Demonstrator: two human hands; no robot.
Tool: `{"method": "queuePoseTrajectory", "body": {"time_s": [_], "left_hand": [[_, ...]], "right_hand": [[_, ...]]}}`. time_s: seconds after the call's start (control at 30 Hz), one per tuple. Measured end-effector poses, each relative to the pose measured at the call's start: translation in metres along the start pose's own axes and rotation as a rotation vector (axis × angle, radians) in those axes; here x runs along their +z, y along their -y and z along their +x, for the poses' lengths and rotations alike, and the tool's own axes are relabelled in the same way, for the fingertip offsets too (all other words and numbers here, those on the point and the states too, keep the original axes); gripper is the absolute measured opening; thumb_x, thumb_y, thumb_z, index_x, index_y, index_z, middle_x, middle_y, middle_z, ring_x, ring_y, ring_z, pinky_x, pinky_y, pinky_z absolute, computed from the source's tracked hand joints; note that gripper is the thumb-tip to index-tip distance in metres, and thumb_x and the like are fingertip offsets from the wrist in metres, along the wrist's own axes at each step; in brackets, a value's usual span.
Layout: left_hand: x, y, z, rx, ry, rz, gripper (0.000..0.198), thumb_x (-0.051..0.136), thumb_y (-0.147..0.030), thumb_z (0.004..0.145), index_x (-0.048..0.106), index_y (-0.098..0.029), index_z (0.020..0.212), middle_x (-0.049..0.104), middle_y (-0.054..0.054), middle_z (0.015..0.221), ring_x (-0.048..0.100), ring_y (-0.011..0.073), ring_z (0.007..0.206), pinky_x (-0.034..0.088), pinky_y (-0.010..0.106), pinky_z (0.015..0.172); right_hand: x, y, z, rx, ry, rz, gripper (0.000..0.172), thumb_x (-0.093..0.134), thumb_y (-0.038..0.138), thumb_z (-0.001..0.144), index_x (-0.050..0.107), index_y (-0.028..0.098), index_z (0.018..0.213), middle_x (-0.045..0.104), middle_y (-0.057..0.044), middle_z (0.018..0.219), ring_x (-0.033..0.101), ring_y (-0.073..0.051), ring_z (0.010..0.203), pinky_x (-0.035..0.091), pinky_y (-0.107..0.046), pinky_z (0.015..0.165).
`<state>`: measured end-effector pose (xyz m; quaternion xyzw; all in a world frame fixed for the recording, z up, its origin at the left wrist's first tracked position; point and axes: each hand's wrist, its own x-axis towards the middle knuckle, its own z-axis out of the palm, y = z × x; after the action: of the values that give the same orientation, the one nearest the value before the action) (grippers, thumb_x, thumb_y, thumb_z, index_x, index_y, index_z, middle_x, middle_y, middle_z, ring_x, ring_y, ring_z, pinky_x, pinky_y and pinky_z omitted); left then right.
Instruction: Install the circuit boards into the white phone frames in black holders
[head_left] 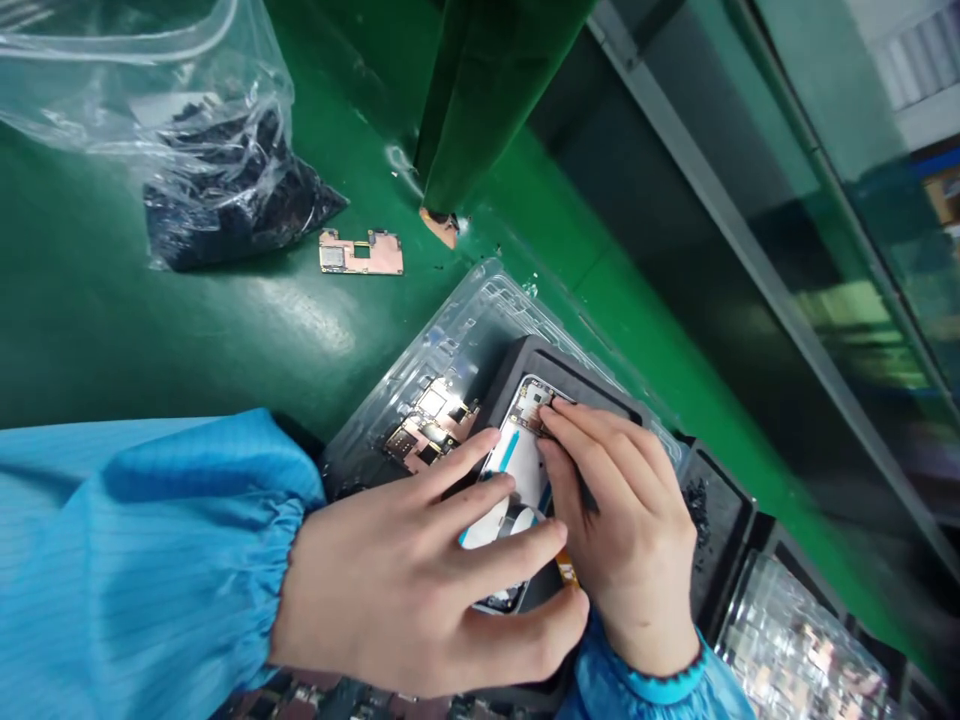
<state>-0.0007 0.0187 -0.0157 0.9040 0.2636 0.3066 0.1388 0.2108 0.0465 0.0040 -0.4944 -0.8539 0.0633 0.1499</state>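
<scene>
A white phone housing [531, 472] with blue strips lies in a dark foam tray [517, 365]. My left hand [427, 580] is spread over the housing, fingers apart, with some fingertips touching its edge and face. At the housing's upper end, my right hand [626, 510] has its thumb and fingers drawn together on a small circuit board [534, 398]. Its fingertips partly cover that board. Part of an orange flex cable [566, 568] shows beneath the right hand. My hands hide much of the housing's lower half.
Under the foam tray sits a clear plastic tray [420, 350] with several circuit boards [431, 425]. A single board [382, 255] lies on the green table beside a plastic bag [225, 200] of black parts. A green post [487, 90] rises behind; more trays [795, 640] stand at right.
</scene>
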Motion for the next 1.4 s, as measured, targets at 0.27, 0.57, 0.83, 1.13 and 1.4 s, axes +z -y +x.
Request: {"method": "queuePoseTrajectory", "body": {"time_s": [0.27,0.57,0.83,1.13,1.4], "left_hand": [[-0.001,-0.001,-0.001,-0.017,0.033,-0.004,0.037,0.063,-0.031,0.099,0.064,-0.028,0.136,0.064,0.005,0.138,0.065,0.0308,0.119,0.034,0.061,0.124],[-0.004,0.006,0.002,0.044,0.051,0.011,0.049,0.059,-0.006,0.095,0.059,-0.024,0.140,0.063,0.006,0.138,0.062,0.0258,0.124,0.034,0.059,0.124],[-0.009,0.014,0.008,-0.033,0.092,0.057,0.033,0.058,-0.017,0.099,0.063,-0.018,0.131,0.063,0.011,0.139,0.056,0.0302,0.131,0.043,0.055,0.116],[-0.022,0.021,0.009,-0.242,0.086,0.131,0.017,0.056,-0.025,0.103,0.069,-0.014,0.101,0.069,0.007,0.102,0.058,0.0249,0.089,0.045,0.044,0.079],[-0.018,0.031,0.006,-0.344,0.188,0.119,0.035,0.047,-0.036,0.107,0.065,-0.017,0.083,0.063,0.002,0.080,0.055,0.0239,0.079,0.039,0.043,0.077]], "right_hand": [[-0.001,0.000,-0.006,0.000,0.098,-0.017,0.038,0.056,0.008,0.100,0.058,0.012,0.138,0.065,-0.013,0.136,0.055,-0.032,0.126,0.048,-0.051,0.106],[-0.005,0.006,-0.012,-0.099,0.133,-0.224,0.045,0.034,0.013,0.103,0.050,0.002,0.144,0.060,-0.019,0.142,0.051,-0.040,0.123,0.048,-0.056,0.094],[0.004,-0.004,-0.022,-0.143,0.029,-0.174,0.046,0.039,0.006,0.099,0.051,0.006,0.144,0.058,-0.018,0.146,0.054,-0.039,0.129,0.049,-0.055,0.096],[-0.008,-0.012,-0.021,-0.013,-0.036,-0.186,0.050,0.044,0.001,0.093,0.053,0.011,0.142,0.065,-0.017,0.135,0.061,-0.035,0.122,0.048,-0.053,0.101],[-0.015,-0.006,-0.025,0.122,0.022,-0.082,0.046,0.043,0.007,0.099,0.051,0.012,0.144,0.070,-0.014,0.104,0.064,-0.029,0.091,0.054,-0.052,0.095]]}}
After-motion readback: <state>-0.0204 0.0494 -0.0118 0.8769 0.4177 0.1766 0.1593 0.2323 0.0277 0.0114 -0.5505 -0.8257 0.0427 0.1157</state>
